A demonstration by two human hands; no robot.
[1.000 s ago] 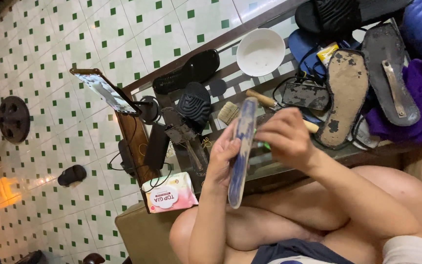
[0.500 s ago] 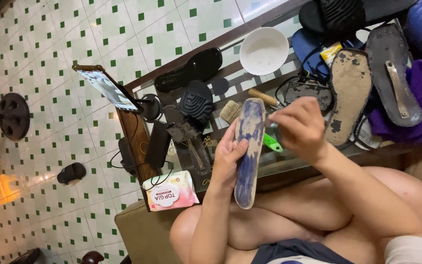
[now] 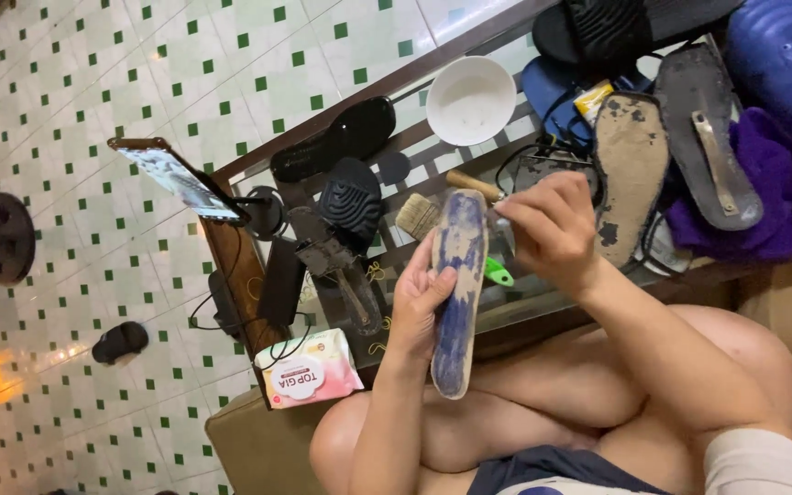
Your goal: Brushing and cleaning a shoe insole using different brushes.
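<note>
The long blue-smeared shoe insole (image 3: 458, 293) now faces the camera broadside rather than edge-on, upright above the glass-topped counter (image 3: 524, 302); the left hand (image 3: 419, 307) fingers wrap its edge, while the right hand (image 3: 547, 229) pinches its top end, fingers closed.

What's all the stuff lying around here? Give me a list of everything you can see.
insole: one, blue and worn, held upright over the table
white bowl: one, at the table's far edge
brush: one, pale bristles, on the table behind the insole
shoe soles: several, black and tan, across the table
phone: one, on a stand at the table's left end
tissue pack: one, pink and white, at the table's near corner
glass table: one, dark frame
left hand: grips the insole's side
right hand: at the insole's top end
</note>
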